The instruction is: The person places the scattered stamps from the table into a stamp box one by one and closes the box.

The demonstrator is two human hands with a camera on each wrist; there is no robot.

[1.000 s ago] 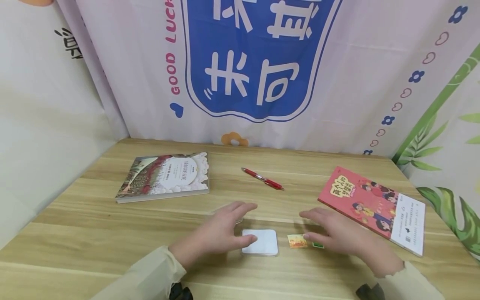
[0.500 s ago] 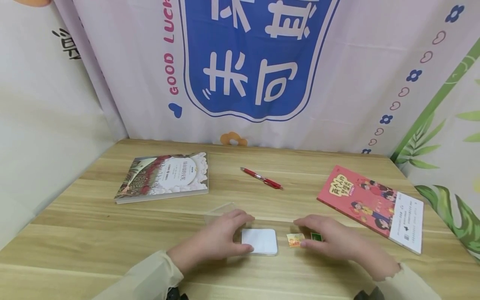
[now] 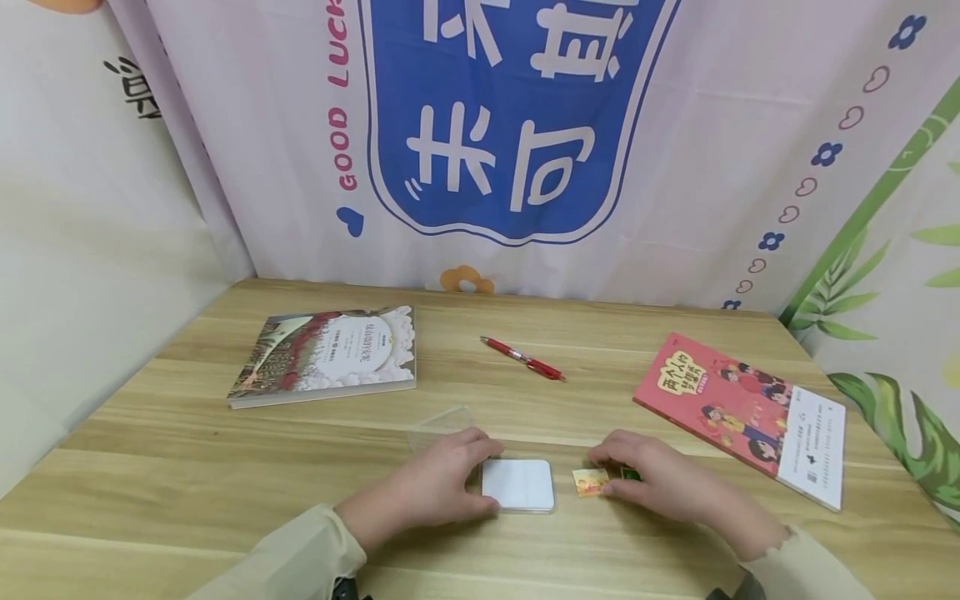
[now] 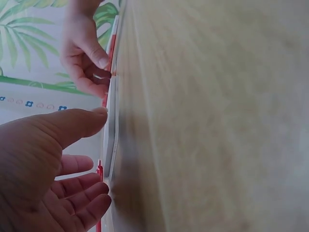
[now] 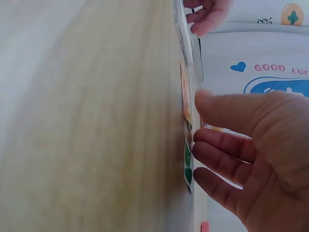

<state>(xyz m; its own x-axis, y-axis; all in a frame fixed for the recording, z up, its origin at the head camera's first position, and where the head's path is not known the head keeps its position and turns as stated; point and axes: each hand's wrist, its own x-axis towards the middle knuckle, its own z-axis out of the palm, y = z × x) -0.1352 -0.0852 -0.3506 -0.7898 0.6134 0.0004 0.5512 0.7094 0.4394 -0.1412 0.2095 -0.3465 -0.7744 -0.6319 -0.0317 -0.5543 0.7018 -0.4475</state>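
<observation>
A printed cloth backdrop (image 3: 285,142) fills the far side, and in front of it a wood-grain table (image 3: 187,500) holds the action. Near the front edge lies the white pad (image 3: 517,485), round-cornered and flat, with the left hand (image 3: 435,479) at its left side: thumb and fingers well apart, nothing pinched, though whether a fingertip touches the pad I can't tell. Behind that hand, a clear panel (image 3: 431,429) shows in part; whether it joins the pad is hidden.

Over to the right hand (image 3: 660,473), fingers bent loosely, thumb apart, gripping nothing, poised right by the yellow-orange piece (image 3: 590,482) and the partly covered green piece (image 3: 630,473). Contact there is unclear too.

Progress? Little to score, by my reading: both little pieces lie on the table beside the pad, separate from it, and nothing is lifted. Any picking up or placing looks undone. Farther back rest the red pen (image 3: 522,358), a floral book (image 3: 330,354) and a red book (image 3: 742,412), all out of reach of the fingers.
</observation>
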